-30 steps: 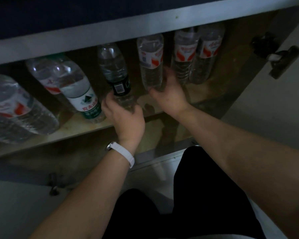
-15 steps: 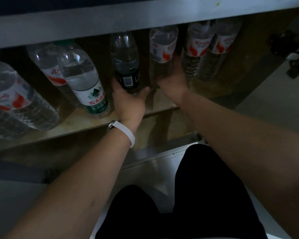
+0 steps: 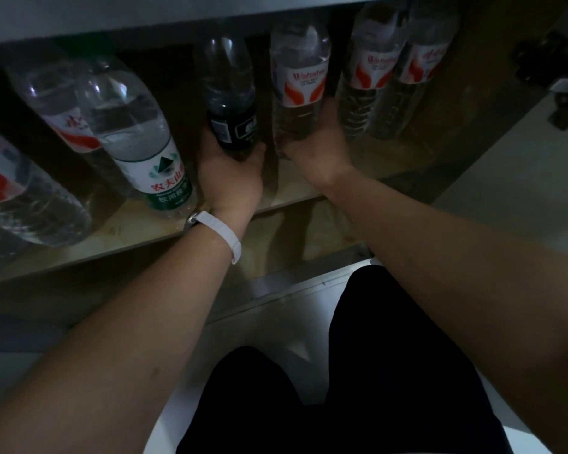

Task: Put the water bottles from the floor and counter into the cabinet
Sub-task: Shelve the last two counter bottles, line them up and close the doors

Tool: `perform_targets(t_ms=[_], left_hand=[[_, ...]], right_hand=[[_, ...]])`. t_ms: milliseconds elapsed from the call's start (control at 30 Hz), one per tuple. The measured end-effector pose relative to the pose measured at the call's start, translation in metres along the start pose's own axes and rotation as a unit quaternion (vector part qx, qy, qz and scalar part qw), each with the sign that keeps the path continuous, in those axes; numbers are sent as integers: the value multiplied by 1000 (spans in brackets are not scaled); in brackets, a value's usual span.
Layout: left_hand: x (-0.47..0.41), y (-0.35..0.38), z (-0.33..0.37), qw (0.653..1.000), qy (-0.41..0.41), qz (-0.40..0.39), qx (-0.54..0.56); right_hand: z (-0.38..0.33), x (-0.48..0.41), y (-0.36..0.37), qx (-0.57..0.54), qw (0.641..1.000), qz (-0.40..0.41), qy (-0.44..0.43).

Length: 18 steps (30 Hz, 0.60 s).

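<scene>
Inside the open cabinet, several water bottles stand on a wooden shelf point(image 3: 135, 234). My left hand point(image 3: 232, 178) grips the base of a dark-labelled bottle point(image 3: 232, 103) standing mid-shelf. My right hand point(image 3: 318, 152) holds the bottom of a red-and-white-labelled bottle point(image 3: 300, 90) just to its right. Two more red-labelled bottles point(image 3: 374, 73) stand further right, touching each other. A large green-labelled bottle point(image 3: 138, 139) stands left of my left hand, with other big bottles point(image 3: 23, 198) beyond it.
The cabinet door point(image 3: 538, 178) hangs open at the right with its hinge point(image 3: 564, 90) near the top. A countertop edge point(image 3: 145, 18) overhangs the shelf. My dark-trousered knees point(image 3: 341, 371) are on the pale floor below. A lower compartment point(image 3: 292, 237) lies under the shelf.
Both hands have pushed their bottles deeper onto the shelf, away from the front edge, and the view has moved closer to the cabinet.
</scene>
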<state>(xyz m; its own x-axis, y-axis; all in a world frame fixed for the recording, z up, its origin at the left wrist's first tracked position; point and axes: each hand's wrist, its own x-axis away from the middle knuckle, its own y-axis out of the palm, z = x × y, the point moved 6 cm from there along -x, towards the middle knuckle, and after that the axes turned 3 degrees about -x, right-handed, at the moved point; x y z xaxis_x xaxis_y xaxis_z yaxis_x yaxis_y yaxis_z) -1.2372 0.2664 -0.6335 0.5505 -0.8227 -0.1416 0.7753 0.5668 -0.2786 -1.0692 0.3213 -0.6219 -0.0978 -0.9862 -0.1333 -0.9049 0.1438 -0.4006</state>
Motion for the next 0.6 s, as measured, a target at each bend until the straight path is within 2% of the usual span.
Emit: perform_targets(t_ms=[167,600], left_hand=[[-6,4,3,999,0,15,29],[-26,30,14,994,-37,-80,66]], right_hand=[[-4,4,-2,-2,1000,16,-20],[-6,-3,0,9,995,96,-37]])
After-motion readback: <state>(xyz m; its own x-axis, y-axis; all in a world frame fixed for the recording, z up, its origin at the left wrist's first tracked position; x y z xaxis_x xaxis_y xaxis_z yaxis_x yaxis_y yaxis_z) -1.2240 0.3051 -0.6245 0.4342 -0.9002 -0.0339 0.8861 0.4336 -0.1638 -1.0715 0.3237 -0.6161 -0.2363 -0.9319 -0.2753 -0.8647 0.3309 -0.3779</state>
